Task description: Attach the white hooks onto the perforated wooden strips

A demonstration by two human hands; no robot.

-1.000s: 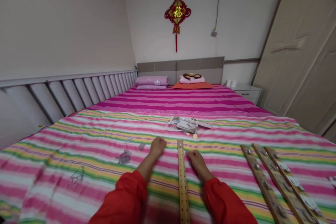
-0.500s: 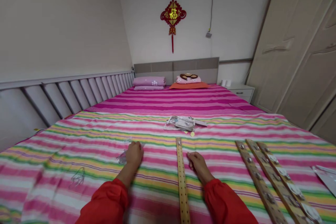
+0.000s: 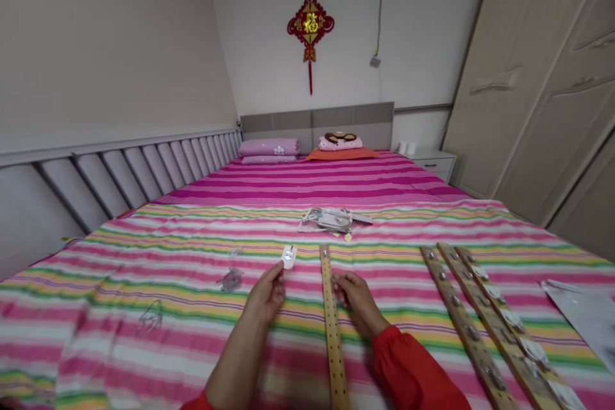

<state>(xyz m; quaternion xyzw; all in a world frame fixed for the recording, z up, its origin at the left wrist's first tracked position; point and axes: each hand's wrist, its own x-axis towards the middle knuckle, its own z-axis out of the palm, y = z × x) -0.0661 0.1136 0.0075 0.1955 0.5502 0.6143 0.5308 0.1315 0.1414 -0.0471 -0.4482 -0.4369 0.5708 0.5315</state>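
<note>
In my left hand [image 3: 268, 291] a small white card [image 3: 289, 256] with shiny silvery pieces on it is pinched between thumb and fingers, above the striped cloth. A long wooden strip [image 3: 331, 320] with rows of small holes lies lengthwise between my hands; a small shiny piece [image 3: 325, 253] sits at its far end. My right hand [image 3: 356, 298] is closed, its fingertips at the strip's right edge. Whether they hold something small is hidden. Left of my left hand lie crumpled clear wrappers [image 3: 231, 279].
Several wooden strips [image 3: 464, 320] with shiny pieces and white cards lie at the right, near a clear plastic bag [image 3: 579, 314]. Beyond the middle strip is a clear packet [image 3: 329, 220] beside yellow scraps [image 3: 348, 237]. A railing [image 3: 144, 170] runs along the left; folded bedding [image 3: 270, 147] lies far back.
My left hand has moved right, away from the wrappers, and the white card now shows in its fingers. My right hand has shifted left to the wooden strip's edge.
</note>
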